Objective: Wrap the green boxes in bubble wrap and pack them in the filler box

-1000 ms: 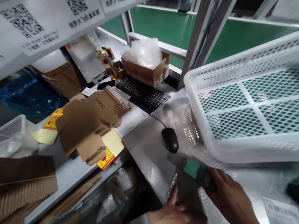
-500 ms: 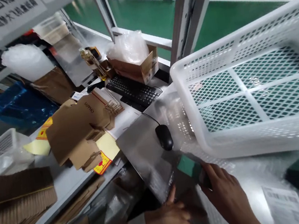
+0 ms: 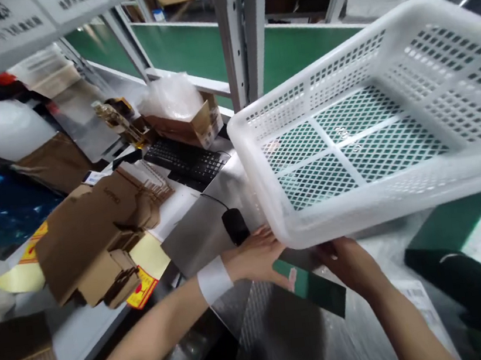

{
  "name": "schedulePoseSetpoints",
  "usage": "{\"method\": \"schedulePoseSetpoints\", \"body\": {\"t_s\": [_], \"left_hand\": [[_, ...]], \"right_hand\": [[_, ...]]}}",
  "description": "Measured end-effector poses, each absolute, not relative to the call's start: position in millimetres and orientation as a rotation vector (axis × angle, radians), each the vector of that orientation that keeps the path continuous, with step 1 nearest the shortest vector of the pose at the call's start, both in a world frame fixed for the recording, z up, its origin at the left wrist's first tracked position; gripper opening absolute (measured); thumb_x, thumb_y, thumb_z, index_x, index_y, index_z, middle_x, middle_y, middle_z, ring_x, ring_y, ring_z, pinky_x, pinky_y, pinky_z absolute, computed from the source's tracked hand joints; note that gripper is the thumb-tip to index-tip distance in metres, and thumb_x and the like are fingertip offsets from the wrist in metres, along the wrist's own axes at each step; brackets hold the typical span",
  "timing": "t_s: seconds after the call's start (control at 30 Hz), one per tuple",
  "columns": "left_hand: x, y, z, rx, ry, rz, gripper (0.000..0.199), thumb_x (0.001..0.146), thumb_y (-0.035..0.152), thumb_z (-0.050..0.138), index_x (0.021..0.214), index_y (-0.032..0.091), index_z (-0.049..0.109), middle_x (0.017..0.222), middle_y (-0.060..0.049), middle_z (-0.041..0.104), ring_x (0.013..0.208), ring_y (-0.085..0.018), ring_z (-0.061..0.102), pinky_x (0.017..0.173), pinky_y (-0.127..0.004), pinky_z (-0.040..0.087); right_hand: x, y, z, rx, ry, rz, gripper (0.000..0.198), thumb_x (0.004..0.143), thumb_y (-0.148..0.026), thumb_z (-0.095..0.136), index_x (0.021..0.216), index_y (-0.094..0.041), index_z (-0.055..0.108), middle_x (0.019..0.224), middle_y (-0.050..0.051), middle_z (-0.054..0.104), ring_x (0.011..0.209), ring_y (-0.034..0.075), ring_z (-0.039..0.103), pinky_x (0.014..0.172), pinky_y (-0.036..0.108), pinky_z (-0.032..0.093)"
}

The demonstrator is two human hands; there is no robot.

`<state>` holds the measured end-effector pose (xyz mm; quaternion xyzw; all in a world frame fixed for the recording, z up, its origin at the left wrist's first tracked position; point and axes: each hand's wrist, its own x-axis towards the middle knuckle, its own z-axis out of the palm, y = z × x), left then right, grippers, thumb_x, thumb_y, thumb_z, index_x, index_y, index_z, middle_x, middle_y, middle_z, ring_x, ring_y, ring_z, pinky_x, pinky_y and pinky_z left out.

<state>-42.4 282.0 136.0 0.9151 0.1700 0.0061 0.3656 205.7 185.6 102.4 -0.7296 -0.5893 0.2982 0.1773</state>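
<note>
A green box [image 3: 320,292] sits between two bare hands, by the near corner of a white plastic basket [image 3: 271,211]. Left hand [image 3: 255,260] — fingers spread, thumb at the box; right hand [image 3: 353,265] — fingers partly hidden by the basket. Whether either grips, I cannot tell.

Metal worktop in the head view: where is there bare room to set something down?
A bare patch of metal worktop lies left of the mouse, bordered by the keyboard, yellow sheet and left forearm. Crowded: by the near corner of the white basket, with left hand, right hand and flat green piece close together.
</note>
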Motion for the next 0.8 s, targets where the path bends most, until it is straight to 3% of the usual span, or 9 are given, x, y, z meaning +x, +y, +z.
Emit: {"method": "schedulePoseSetpoints", "body": {"t_s": [0.07,0.17,0.27,0.37,0.5,0.8], "left_hand": [[-36.6,288.8,132.5,2.394,0.427,0.003,0.118,0.076,0.073,0.078,0.166,0.018,0.026,0.173,-0.017,0.031,0.158,-0.046,0.029,0.131,-0.06,0.023],[-37.5,286.5,137.4,2.449,0.418,0.024,0.113,0.08,0.082,0.065,0.164,0.013,0.033,0.17,-0.017,0.036,0.154,-0.048,0.035,0.126,-0.057,0.031],[-46.8,268.7,138.1,2.529,0.485,0.04,0.109,0.078,0.076,0.075,0.163,0.02,0.035,0.167,-0.017,0.042,0.15,-0.044,0.043,0.124,-0.058,0.035],[-56.4,243.4,127.8,2.622,0.612,0.077,0.091,0.075,0.065,0.086,0.149,0.023,0.052,0.147,-0.014,0.063,0.132,-0.038,0.06,0.115,-0.054,0.046],[-60.6,222.3,112.6,2.604,0.713,0.178,0.063,0.08,0.057,0.086,0.129,0.021,0.065,0.12,-0.007,0.074,0.111,-0.029,0.067,0.097,-0.043,0.056],[-66.4,220.4,105.5,2.546,0.648,0.303,0.066,0.085,0.064,0.079,0.131,0.019,0.063,0.118,-0.009,0.071,0.11,-0.027,0.065,0.098,-0.043,0.056]], "right_hand": [[203.0,187.4,102.2,-2.028,-1.69,0.866,0.014,0.079,-0.031,0.051,0.079,-0.022,0.061,0.08,0.009,0.069,0.08,0.025,0.064,0.077,0.04,0.048],[203.4,182.6,103.7,-1.973,-1.678,0.935,0.016,0.078,-0.031,0.048,0.077,-0.022,0.061,0.087,0.011,0.072,0.088,0.027,0.067,0.082,0.041,0.05],[206.2,172.8,102.0,-1.969,-1.598,1.034,0.035,0.084,-0.041,0.043,0.099,-0.02,0.065,0.102,0.012,0.075,0.093,0.026,0.07,0.084,0.041,0.053],[207.8,166.5,98.1,-1.992,-1.557,1.085,0.047,0.085,-0.046,0.042,0.117,-0.019,0.063,0.111,0.012,0.077,0.096,0.027,0.072,0.087,0.043,0.054],[206.5,168.7,100.0,-2.062,-1.598,1.068,0.034,0.085,-0.046,0.042,0.094,-0.022,0.066,0.098,0.012,0.077,0.091,0.03,0.07,0.08,0.044,0.049],[205.9,172.8,101.5,-2.132,-1.567,1.064,0.037,0.081,-0.05,0.043,0.094,-0.023,0.066,0.098,0.01,0.077,0.092,0.029,0.069,0.077,0.04,0.046]]}}
